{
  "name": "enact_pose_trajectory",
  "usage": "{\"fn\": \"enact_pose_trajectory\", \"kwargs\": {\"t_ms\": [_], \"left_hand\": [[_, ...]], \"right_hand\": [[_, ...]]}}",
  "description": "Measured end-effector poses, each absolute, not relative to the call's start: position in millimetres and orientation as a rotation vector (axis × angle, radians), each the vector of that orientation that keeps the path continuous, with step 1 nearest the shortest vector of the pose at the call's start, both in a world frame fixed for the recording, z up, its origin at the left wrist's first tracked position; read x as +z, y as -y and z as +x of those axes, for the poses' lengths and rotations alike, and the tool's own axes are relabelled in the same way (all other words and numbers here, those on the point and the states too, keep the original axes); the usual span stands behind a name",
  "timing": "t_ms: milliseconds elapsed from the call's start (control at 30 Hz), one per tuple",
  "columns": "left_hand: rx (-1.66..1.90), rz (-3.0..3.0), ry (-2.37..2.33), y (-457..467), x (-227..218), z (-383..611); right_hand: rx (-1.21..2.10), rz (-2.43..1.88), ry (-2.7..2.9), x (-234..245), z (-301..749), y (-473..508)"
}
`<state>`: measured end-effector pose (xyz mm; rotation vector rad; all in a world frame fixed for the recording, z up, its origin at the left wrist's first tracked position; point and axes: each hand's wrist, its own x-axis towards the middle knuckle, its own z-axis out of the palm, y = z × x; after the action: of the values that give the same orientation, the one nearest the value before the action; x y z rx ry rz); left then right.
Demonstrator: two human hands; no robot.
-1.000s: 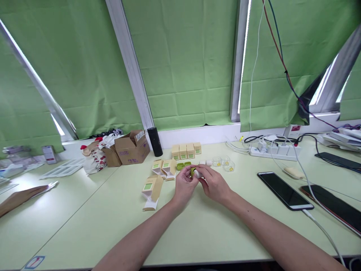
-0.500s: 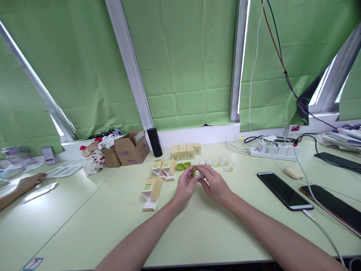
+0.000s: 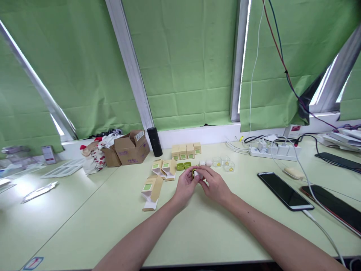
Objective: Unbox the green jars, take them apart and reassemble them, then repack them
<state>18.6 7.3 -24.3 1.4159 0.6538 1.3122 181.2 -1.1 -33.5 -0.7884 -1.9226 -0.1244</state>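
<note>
My left hand (image 3: 184,186) and my right hand (image 3: 214,184) meet over the pale green table (image 3: 180,226), fingers pinched round a small green case with a white part (image 3: 195,174). Just behind lie two more green cases (image 3: 183,165) and two small white pieces (image 3: 205,163). A row of closed tan boxes (image 3: 186,151) stands further back. Opened tan boxes (image 3: 165,167) lie to the left, and one more opened box (image 3: 150,191) lies nearer to me.
Clear round dishes (image 3: 224,163) with yellow bits sit right of the cases. A phone (image 3: 284,190) on a cable, a second phone (image 3: 334,207) and a power strip (image 3: 275,151) lie to the right. A black cylinder (image 3: 155,141), cardboard boxes (image 3: 132,146) and a printed bag (image 3: 94,160) stand back left.
Another person's hand and forearm at the far left edge have pulled back out of view. My two hands have stayed together on the small green case, with the fingers shifted slightly.
</note>
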Motion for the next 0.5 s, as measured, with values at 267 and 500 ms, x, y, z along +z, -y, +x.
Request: {"fn": "enact_pose_trajectory", "kwargs": {"t_ms": [267, 500], "left_hand": [[1.319, 1.387, -0.64, -9.4, -26.1, 18.9], [1.312, 1.399, -0.636, -8.2, -24.7, 18.8]], "right_hand": [[-0.161, -0.815, 1.92, -32.6, 179.4, 1.7], [-0.165, -0.803, 1.915, -31.2, 178.7, 1.0]]}}
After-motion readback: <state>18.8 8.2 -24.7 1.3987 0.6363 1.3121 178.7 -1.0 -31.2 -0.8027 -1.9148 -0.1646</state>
